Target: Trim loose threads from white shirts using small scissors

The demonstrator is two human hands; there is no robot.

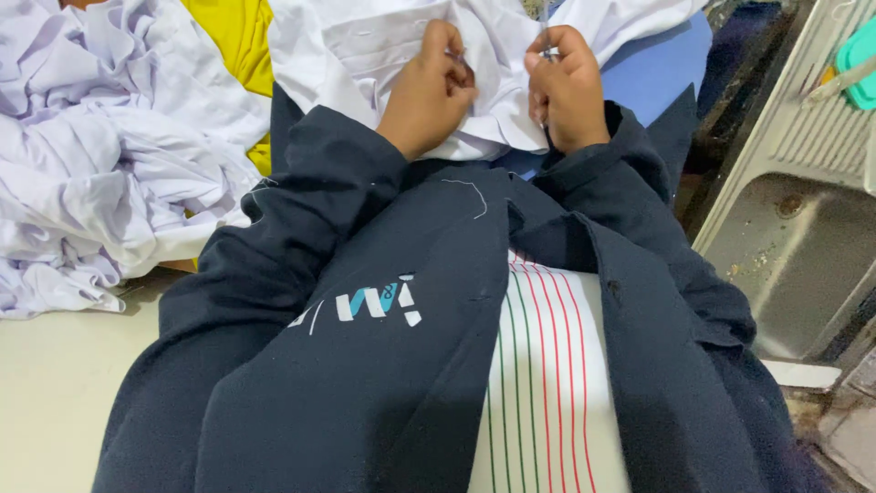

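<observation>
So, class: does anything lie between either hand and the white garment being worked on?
Nothing visible does. The left hand and right hand both pinch the white garment directly.

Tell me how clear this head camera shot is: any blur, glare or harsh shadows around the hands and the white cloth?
Head view: soft, even light, no glare; left hand and right hand slightly soft on the white garment; the small tool in the right hand is motion-blurred; the metal sink at the right edge looks dim.
</observation>
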